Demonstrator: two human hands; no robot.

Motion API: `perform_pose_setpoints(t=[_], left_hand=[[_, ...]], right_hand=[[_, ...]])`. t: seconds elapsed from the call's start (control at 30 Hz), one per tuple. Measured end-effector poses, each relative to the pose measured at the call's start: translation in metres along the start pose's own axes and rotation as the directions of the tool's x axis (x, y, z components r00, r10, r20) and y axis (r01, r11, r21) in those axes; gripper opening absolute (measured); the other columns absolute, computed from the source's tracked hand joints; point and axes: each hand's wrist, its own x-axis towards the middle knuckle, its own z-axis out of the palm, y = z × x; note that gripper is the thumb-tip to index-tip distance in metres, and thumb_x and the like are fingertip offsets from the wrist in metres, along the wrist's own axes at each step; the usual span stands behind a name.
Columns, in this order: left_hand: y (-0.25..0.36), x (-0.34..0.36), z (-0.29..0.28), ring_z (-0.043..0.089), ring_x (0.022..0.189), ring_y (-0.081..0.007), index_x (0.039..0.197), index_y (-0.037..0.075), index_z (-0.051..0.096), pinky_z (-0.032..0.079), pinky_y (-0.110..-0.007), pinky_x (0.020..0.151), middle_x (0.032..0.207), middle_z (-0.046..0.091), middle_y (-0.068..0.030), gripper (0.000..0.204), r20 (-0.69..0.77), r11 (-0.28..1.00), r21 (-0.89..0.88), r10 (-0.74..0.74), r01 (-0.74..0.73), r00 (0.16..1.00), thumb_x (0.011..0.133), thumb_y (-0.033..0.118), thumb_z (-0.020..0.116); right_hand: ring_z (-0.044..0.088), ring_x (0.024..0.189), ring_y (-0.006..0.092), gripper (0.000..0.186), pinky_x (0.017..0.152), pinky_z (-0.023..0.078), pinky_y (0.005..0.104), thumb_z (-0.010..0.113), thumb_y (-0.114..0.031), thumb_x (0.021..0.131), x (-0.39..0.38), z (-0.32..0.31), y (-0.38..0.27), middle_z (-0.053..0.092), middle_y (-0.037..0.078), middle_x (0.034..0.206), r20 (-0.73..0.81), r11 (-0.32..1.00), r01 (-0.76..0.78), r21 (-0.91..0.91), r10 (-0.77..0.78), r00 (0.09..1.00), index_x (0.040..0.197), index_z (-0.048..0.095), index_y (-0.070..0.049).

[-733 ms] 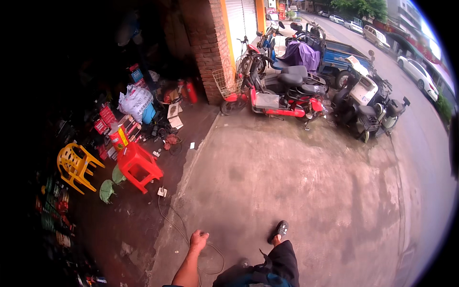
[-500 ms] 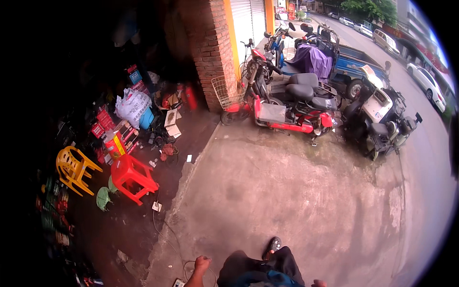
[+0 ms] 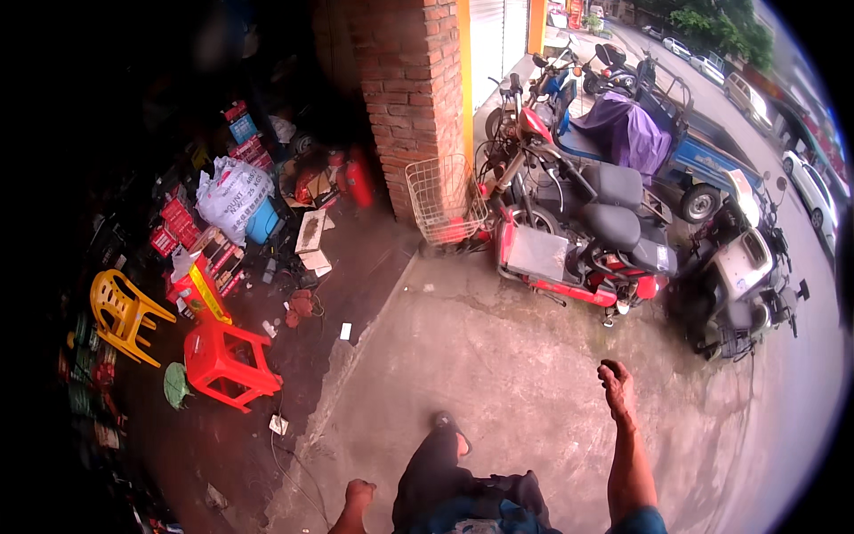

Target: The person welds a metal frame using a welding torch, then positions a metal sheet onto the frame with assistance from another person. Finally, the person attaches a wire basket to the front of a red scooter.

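Observation:
My left hand (image 3: 359, 494) hangs low beside my left leg, above the concrete ground. Its fingers are curled in, and nothing shows in them. My right hand (image 3: 616, 383) reaches forward over the concrete, with its arm stretched out ahead of me. Its fingers are loosely bent, a little apart, and hold nothing. Neither hand touches anything. A red electric scooter (image 3: 565, 295) with a wire basket (image 3: 445, 200) stands ahead, beyond my right hand. To the left stand a red plastic stool (image 3: 233, 363) and a yellow plastic chair (image 3: 133, 311).
A brick pillar (image 3: 405, 107) rises ahead. Boxes, a white sack (image 3: 233, 196) and a fire extinguisher (image 3: 358, 178) crowd the dark shop floor. A cable (image 3: 298, 476) lies at left. A white scooter (image 3: 743, 262) and a blue cargo tricycle (image 3: 712, 165) stand by the road.
My right hand has swung up and forward from the lower edge. My left hand has dropped slightly. The foot in view has changed, and the scooter and pillar appear nearer.

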Motion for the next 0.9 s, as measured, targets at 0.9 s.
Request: perform_pose_setpoints(t=[0.9], left_hand=[[0.691,0.155,-0.127,0.059,0.067,-0.014,0.103,0.002,0.06,0.048,-0.031,0.056,0.084,0.063,-0.0068,0.029,0.013,0.855,-0.484,0.222,-0.188,0.975,0.082,0.02,0.069]], right_hand=[[0.053,0.106,0.0336,0.04,0.092,0.041,0.0391,0.054,-0.031,0.095,0.465,0.133,-0.221,0.057,0.019,0.113,-0.07,0.824,0.226,-0.519,-0.305,0.95,0.12,0.055,0.0]])
